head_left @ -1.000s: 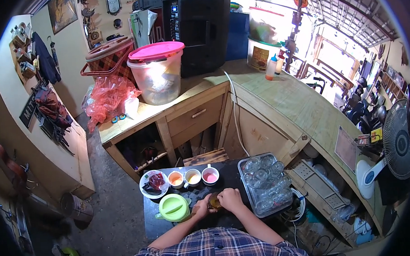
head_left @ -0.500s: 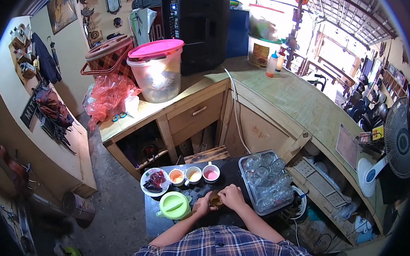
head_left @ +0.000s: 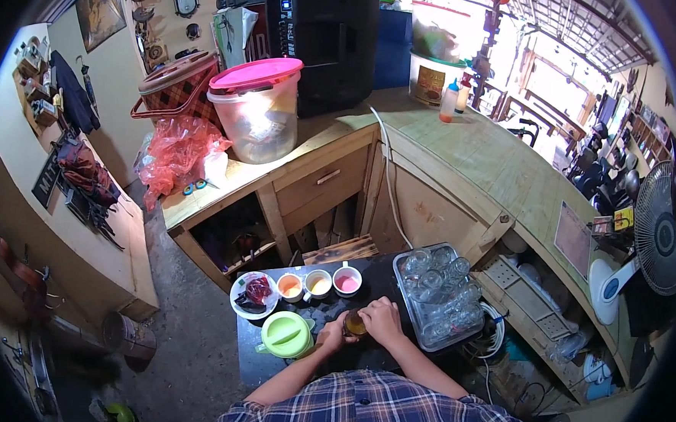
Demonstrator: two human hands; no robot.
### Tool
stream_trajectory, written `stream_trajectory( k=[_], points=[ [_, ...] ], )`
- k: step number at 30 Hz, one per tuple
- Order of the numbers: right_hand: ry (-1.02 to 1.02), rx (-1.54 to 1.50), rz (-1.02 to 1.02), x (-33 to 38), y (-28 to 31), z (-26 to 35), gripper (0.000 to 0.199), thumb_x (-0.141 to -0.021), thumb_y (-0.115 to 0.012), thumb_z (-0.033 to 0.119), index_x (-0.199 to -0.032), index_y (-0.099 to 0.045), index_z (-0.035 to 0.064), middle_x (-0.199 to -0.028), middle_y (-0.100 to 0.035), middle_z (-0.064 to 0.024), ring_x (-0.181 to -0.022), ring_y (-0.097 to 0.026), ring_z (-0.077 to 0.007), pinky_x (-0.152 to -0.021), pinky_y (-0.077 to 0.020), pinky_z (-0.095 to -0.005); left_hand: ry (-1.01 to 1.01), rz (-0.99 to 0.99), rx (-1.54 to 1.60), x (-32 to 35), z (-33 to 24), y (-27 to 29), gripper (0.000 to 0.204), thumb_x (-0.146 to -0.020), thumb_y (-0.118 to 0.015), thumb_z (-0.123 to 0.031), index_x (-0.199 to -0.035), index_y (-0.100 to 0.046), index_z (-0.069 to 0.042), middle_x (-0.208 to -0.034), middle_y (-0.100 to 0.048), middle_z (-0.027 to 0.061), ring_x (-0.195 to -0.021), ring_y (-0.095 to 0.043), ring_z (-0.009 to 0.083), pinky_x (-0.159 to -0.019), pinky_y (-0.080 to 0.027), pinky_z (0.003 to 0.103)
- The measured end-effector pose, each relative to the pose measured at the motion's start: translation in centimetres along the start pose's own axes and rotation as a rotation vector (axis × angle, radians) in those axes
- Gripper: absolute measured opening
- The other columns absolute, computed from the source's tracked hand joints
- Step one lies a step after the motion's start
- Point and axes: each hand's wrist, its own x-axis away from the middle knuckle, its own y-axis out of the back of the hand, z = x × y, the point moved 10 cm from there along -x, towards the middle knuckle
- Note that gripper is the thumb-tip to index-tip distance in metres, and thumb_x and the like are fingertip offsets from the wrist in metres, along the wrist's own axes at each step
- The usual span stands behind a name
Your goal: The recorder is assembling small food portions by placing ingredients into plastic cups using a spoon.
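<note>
Between the left hand (head_left: 331,336) and the right hand (head_left: 381,320), a small brown vessel (head_left: 354,325) is over the black table (head_left: 256,368). The left hand curls against its side; whether the right hand pinches it cannot be determined. Probably light, rigid, breakable: grip the side wall.

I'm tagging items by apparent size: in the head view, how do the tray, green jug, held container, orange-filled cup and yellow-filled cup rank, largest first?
1. Tray
2. Green jug
3. Orange-filled cup and yellow-filled cup: too alike to rank.
Unranked: held container, partly hidden by fingers.
</note>
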Motion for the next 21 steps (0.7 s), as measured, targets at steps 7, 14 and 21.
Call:
stream_trajectory(
  k=[7, 14, 21],
  points=[
    [0.043, -0.011, -0.112, 0.6, 0.7, 0.5, 0.013, -0.08, -0.068, 0.022, -0.083, -0.075, 0.0116, -0.084, -0.07, -0.0064, -0.084, -0.062, -0.0264, -0.076, -0.0463, -0.0419, -0.001, 0.007, -0.026, -0.1, -0.1, -0.2, 0.087, -0.067, -0.084, -0.03, -0.14, -0.039, -0.018, -0.114, -0.065, 0.0163, -0.105, -0.063, 0.0357, -0.088, -0.05, 0.043],
    [0.033, -0.042, -0.077, 0.6, 0.4, 0.3, 0.013, -0.08, -0.068, 0.023, -0.083, -0.076, 0.0124, -0.081, -0.071, -0.0056, -0.083, -0.061, -0.0252, -0.074, -0.0456, -0.0417, -0.002, 0.019, -0.038, -0.4, 0.5, -0.5, 0.088, -0.068, -0.084, -0.033, -0.141, -0.038, -0.018, -0.112, -0.066, 0.0169, -0.105, -0.063, 0.0357, -0.088, -0.05, 0.043],
    [-0.016, -0.006, -0.097, 0.9, 0.2, 0.4, 0.013, -0.08, -0.068, 0.023, -0.083, -0.076, 0.0134, -0.082, -0.071, -0.0046, -0.084, -0.061, -0.0244, -0.075, -0.0445, -0.0414, 0.002, -0.001, -0.014, -0.5, 0.7, -0.4, 0.085, -0.066, -0.085, -0.028, -0.138, -0.041, -0.018, -0.11, -0.066, 0.0179, -0.105, -0.062, 0.0363, -0.088, -0.049, 0.044]
  ],
)
